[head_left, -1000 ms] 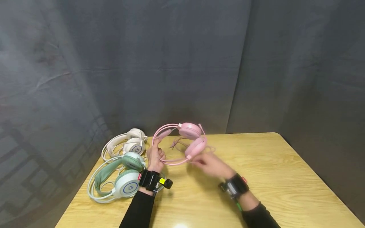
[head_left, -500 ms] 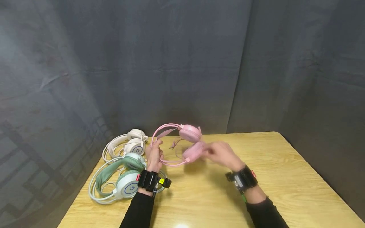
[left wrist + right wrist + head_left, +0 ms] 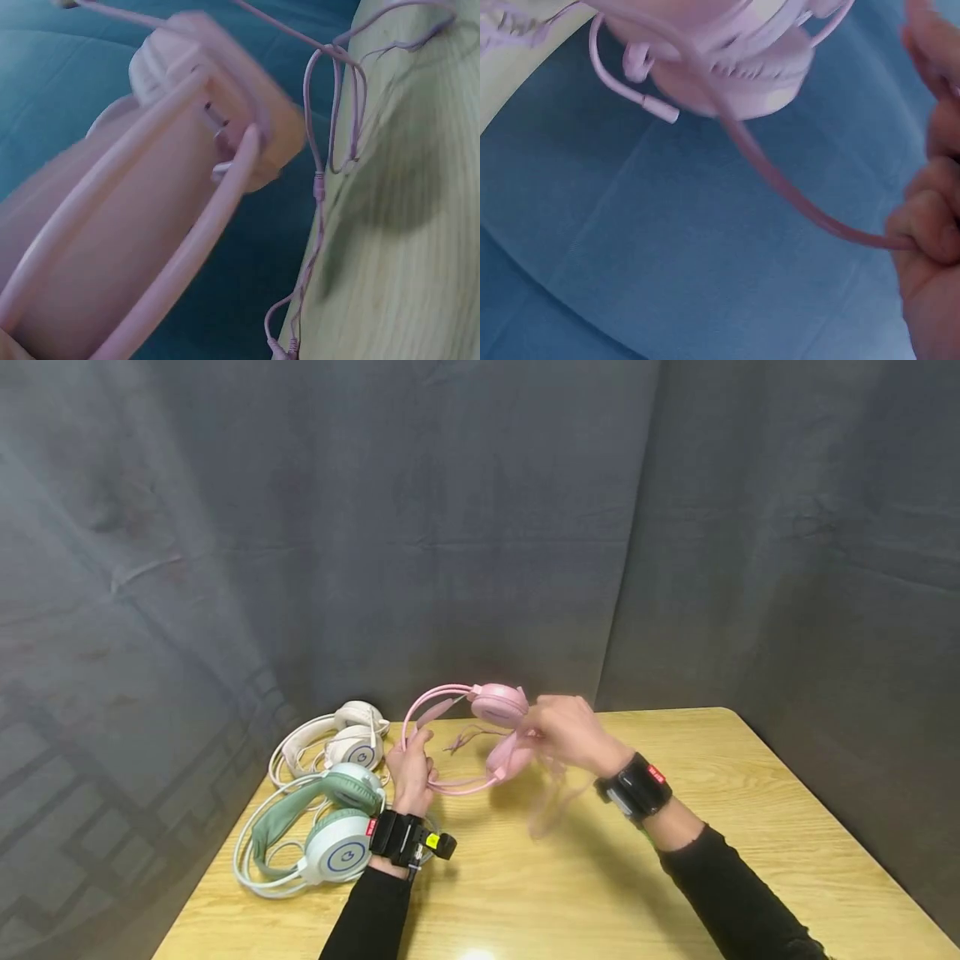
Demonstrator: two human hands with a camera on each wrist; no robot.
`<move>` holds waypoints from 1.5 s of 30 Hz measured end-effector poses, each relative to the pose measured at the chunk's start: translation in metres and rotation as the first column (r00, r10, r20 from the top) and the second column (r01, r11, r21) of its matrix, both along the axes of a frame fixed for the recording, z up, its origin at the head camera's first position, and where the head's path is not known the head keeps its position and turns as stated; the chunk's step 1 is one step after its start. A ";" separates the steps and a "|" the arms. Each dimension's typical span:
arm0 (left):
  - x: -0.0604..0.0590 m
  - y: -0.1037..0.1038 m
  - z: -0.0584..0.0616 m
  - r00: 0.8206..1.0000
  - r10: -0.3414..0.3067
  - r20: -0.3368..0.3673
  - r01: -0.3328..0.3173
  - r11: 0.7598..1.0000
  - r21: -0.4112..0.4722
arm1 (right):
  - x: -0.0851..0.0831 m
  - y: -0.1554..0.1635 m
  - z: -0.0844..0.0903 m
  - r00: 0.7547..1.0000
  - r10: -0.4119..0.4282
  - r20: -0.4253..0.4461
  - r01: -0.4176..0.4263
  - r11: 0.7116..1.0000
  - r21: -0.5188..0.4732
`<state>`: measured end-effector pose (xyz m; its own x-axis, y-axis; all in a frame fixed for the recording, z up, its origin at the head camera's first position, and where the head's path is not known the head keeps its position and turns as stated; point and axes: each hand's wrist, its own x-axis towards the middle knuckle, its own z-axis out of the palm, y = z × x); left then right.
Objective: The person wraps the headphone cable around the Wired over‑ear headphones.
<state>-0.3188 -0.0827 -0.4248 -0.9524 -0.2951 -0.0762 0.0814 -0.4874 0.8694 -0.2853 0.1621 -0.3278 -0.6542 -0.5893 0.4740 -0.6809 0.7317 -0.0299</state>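
Currently left hand (image 3: 415, 770) grips pink headset (image 3: 495, 703) headband, steadying it; right hand (image 3: 567, 732) pinches its cable (image 3: 795, 196) clear.

The headset (image 3: 480, 735) held up is pale pink all over, cable (image 3: 795, 191) included. On the light yellow wood-grain worktop (image 3: 720, 827) lie a white headset with sage-green padding (image 3: 322, 827) and a cream one (image 3: 337, 739), each with a blue ring on its cup, against a dark grey-blue cloth backdrop (image 3: 480, 527)
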 end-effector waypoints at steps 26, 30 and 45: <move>0.007 0.006 0.006 0.999 -0.046 -0.012 0.043 0.985 -0.167 | -0.040 0.011 0.010 0.983 0.030 -0.181 -0.034 0.999 -0.014; 0.007 0.004 0.006 0.992 -0.123 0.011 0.123 0.973 -0.195 | -0.054 0.024 0.018 0.986 0.065 -0.155 -0.060 0.998 0.032; 0.004 -0.003 -0.004 0.958 -0.277 0.072 0.286 0.930 -0.230 | -0.093 0.044 0.014 0.984 0.005 -0.176 -0.004 1.000 0.004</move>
<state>-0.3151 -0.0855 -0.4290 -0.9968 -0.0292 -0.0749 -0.0645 -0.2663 0.9617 -0.3783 0.2060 -0.3141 -0.5581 -0.5942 0.5792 -0.6788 0.7284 0.0933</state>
